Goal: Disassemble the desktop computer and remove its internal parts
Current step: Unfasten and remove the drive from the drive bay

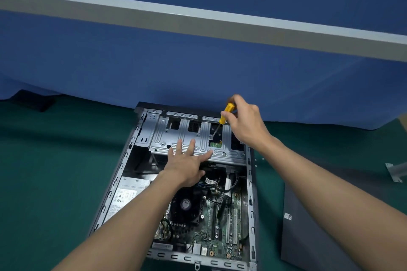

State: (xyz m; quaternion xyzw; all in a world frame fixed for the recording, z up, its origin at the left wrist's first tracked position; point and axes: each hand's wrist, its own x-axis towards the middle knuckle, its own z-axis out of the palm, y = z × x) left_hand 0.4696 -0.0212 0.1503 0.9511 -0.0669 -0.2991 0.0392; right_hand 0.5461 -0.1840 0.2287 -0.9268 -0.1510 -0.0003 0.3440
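Left hand flat on drive cage, right hand gripping screwdriver; side panel nearby.

No text can be read. The white label on the silver power supply box carries fine print and marks, too small to make out. The white sticker on the dark grey side panel is blurred.

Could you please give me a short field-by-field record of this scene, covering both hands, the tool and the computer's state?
surface: green mat
computer case: lying flat, open, internals exposed
side panel: off, on the mat right of the case
left hand: flat, fingers straight, pressing on the drive cage
right hand: grips the yellow screwdriver, tip down in a cage opening
inside: CPU fan, power supply, motherboard
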